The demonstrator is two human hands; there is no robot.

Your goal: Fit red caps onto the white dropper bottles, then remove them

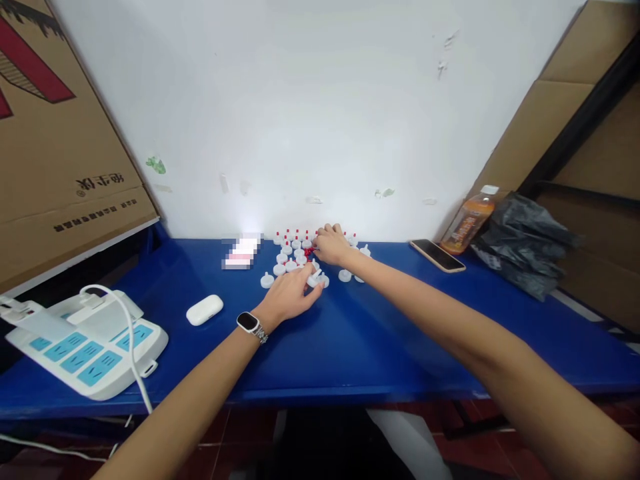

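My left hand [293, 292], with a watch on the wrist, has thumb and fingers closed around a white nozzle cap [315, 277], whose spout tilts up to the right. Beyond it, my right hand [329, 245] reaches among the caps with curled fingers. Its fingertips are partly hidden, and what they hold, if anything, cannot be made out. Small red tips [309, 252] lie in a loose heap beside those fingers. Toward the wall stand several white nozzle caps with red tips [287, 239]. Nearer me are white caps with bare spouts, such as one nozzle cap [267, 281] at the left.
On the blue table [350, 347] lie a white earbud case [205, 310] and a power strip [95, 353] with a cable at left. To the right are a phone [437, 256], a drink bottle [467, 221] and a black plastic bag [525, 240]. A white wall [310, 120] rises behind.
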